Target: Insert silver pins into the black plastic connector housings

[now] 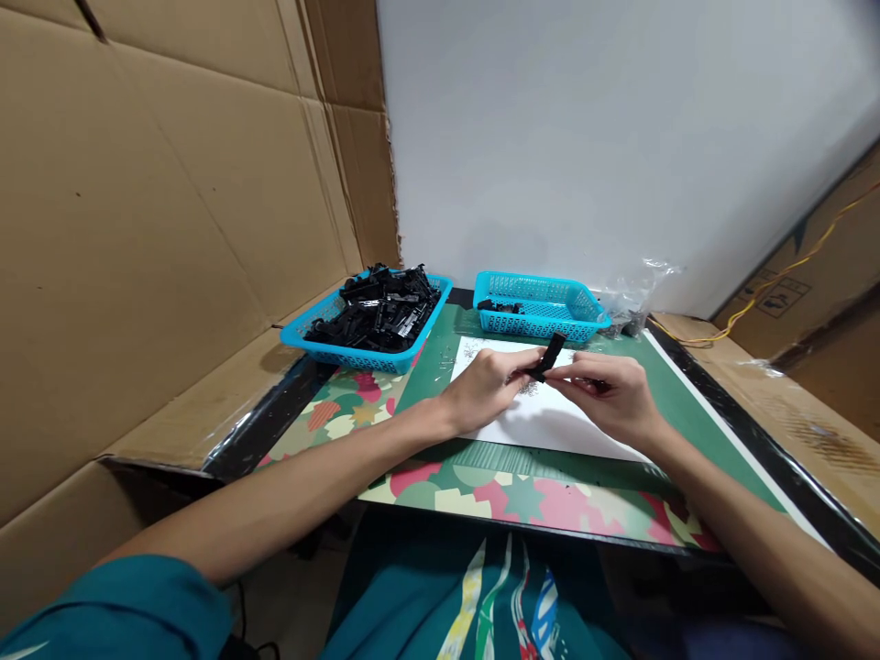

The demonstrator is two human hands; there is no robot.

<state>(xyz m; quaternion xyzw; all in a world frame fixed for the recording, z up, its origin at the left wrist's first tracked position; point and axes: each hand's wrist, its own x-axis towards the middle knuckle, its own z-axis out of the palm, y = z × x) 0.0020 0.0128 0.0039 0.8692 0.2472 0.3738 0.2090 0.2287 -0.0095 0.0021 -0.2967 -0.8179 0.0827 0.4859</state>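
Centre of frame: left hand [485,389] and right hand [608,396] both pinch a small black part [551,355] held between them above white paper [550,423].

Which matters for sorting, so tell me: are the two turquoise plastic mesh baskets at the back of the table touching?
Apart. The head view shows green mat between the full basket and the nearly empty basket.

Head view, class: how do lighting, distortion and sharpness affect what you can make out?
Head view: soft, even light, with only faint shadows on the white sheet; wide-angle bending curves the cardboard wall; the small black part between left hand and right hand lacks detail.
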